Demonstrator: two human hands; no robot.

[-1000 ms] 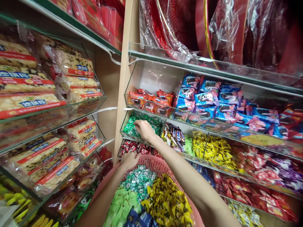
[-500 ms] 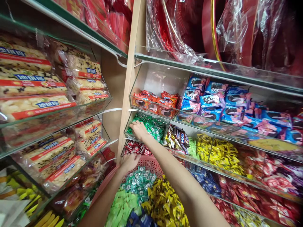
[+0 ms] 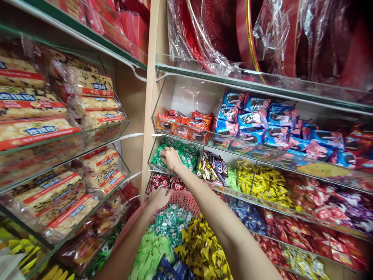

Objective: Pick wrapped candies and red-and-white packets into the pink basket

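Note:
My right hand reaches into a clear shelf bin of green-wrapped candies, its fingers curled down at the candies; whether it grips any is too small to tell. My left hand is at the far rim of a pink perforated basket, just below a bin of red-wrapped candies. Its fingers are apart and nothing shows in them. Inside the basket lie teal candies, light green packets, yellow packets and dark blue ones.
On the left, glass shelves carry packaged pastry bars. Right of my right hand are bins of brown chocolate packets and yellow candies. Blue snack packs sit one shelf higher. A wooden post divides the shelves.
The shelves have shifted slightly left in view. My right hand has moved a little across the green candies, away from the bin's left side. My left hand remains by the basket rim.

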